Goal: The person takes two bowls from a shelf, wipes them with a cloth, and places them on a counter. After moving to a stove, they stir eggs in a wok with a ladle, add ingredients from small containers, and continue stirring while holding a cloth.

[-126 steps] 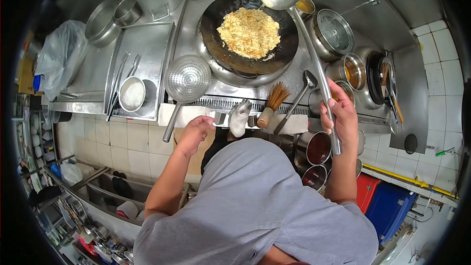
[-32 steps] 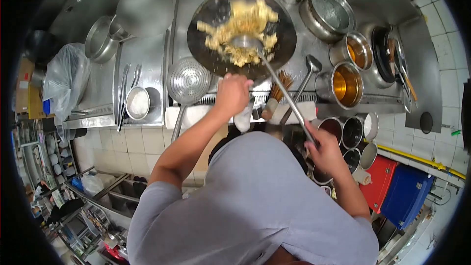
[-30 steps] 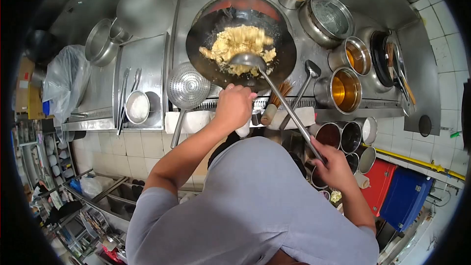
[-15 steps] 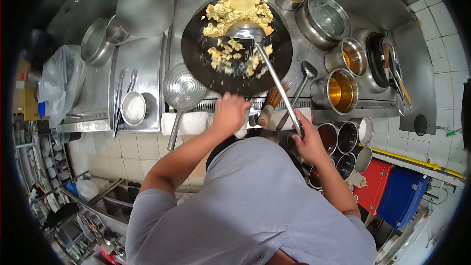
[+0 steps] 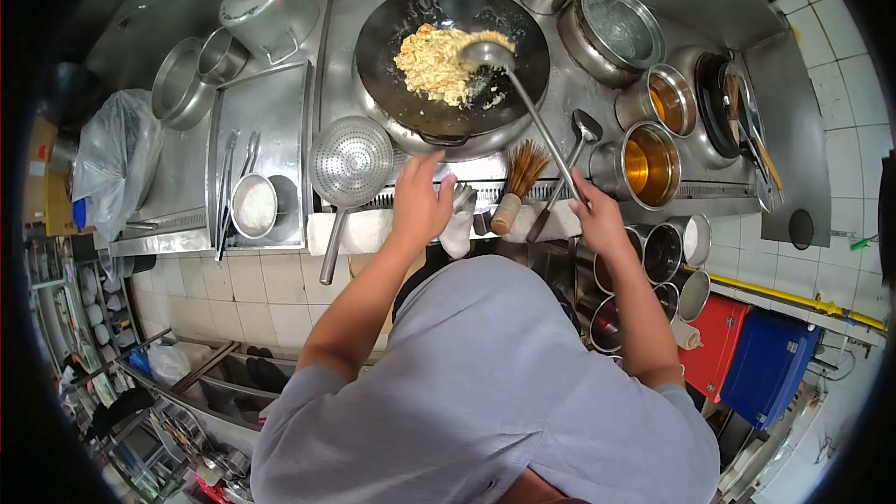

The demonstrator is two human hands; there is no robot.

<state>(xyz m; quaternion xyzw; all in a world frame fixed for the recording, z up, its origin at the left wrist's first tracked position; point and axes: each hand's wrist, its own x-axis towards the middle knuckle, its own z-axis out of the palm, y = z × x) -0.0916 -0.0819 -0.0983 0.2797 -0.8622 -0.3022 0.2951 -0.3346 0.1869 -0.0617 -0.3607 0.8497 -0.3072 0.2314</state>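
A black wok [image 5: 383, 84] sits on the burner, holding a heap of yellow, egg-like crumbled food [image 5: 434, 70]. My right hand [image 5: 600, 215] is wrapped around the long handle of a ladle [image 5: 541, 126]. The ladle's bowl rests in the wok at the right side of the food, blurred by motion. Just below the wok's near loop handle [image 5: 443, 141] is my left hand [image 5: 422, 201], its thumb apart from its fingers and nothing visible in it. A white cloth [image 5: 456, 233] hangs beside that hand.
A perforated skimmer [image 5: 352, 161] lies left of the wok, beyond it a bowl of white powder [image 5: 254, 206]. A bamboo brush [image 5: 521, 182] and a spatula [image 5: 586, 128] lie to the right, near pots of amber liquid [image 5: 651, 166]. A lidded pot [image 5: 266, 9] stands back left.
The wok has gone from tilted towards me to resting level on the burner, and the spread food is gathered in a heap. My left hand has come away from the wok's near edge.
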